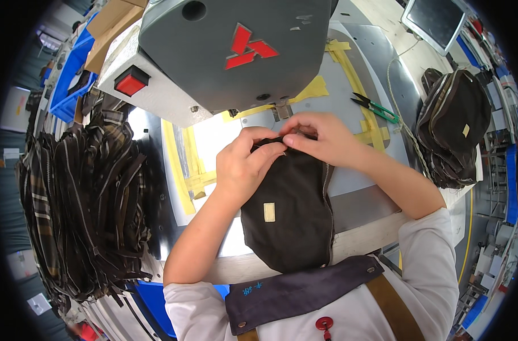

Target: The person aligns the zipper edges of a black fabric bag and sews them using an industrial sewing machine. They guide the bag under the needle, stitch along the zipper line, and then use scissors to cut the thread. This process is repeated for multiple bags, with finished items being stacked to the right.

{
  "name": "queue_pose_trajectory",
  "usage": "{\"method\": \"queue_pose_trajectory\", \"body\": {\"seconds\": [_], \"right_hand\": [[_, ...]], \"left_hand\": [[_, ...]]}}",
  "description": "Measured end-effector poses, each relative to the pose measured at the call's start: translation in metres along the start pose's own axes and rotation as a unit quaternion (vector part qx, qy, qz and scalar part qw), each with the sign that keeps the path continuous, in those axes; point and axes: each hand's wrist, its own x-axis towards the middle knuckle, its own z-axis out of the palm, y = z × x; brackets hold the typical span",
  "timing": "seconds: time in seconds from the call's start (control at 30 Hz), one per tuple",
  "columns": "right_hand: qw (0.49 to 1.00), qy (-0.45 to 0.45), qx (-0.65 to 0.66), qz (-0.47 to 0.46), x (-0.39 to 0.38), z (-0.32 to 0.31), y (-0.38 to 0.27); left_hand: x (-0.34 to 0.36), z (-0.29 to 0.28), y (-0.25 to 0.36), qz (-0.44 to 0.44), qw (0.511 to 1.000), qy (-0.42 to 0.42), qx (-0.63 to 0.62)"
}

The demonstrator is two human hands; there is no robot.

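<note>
A dark brown fabric piece (290, 210) with a zipper along its right edge and a small cream patch lies before me, its near end hanging over the table's front edge. My left hand (249, 159) pinches its far edge from the left. From the right, my right hand (316, 136) pinches the same edge, thumbs and fingertips of both hands nearly meeting. Just beyond them is the grey sewing machine head (230, 57), with a small metal part under it close to my fingertips. What lies folded between the fingers is partly hidden.
Left stands a thick stack of dark and plaid zippered pieces (83, 210). Green-handled thread snips (375, 108) lie on the plate at right, near yellow tape strips (375, 128). A pile of similar brown pieces (455, 125) and a screen (435, 23) are farther right. A red button (131, 80) sits on the machine.
</note>
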Motion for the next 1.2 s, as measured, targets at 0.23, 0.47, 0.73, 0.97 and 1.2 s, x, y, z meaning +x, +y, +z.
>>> {"method": "queue_pose_trajectory", "body": {"seconds": [0.23,0.47,0.73,0.97,1.2], "right_hand": [[0.997,-0.022,-0.035,0.072,0.009,-0.004,0.001],[0.998,-0.055,-0.019,-0.020,0.002,-0.007,0.006],[0.998,0.006,-0.056,0.018,0.002,0.001,-0.002],[0.996,0.024,-0.068,-0.047,0.000,0.005,0.009],[0.998,0.028,-0.051,-0.009,0.001,0.002,0.005]], "left_hand": [[0.004,-0.005,0.004,-0.169,0.972,-0.109,-0.119],[-0.001,-0.005,-0.010,-0.257,0.925,-0.147,-0.237],[0.005,-0.005,0.005,-0.032,0.999,-0.030,0.022],[0.000,0.000,0.005,-0.186,0.977,-0.068,-0.084],[0.001,-0.007,0.000,-0.230,0.955,-0.093,-0.163]]}}
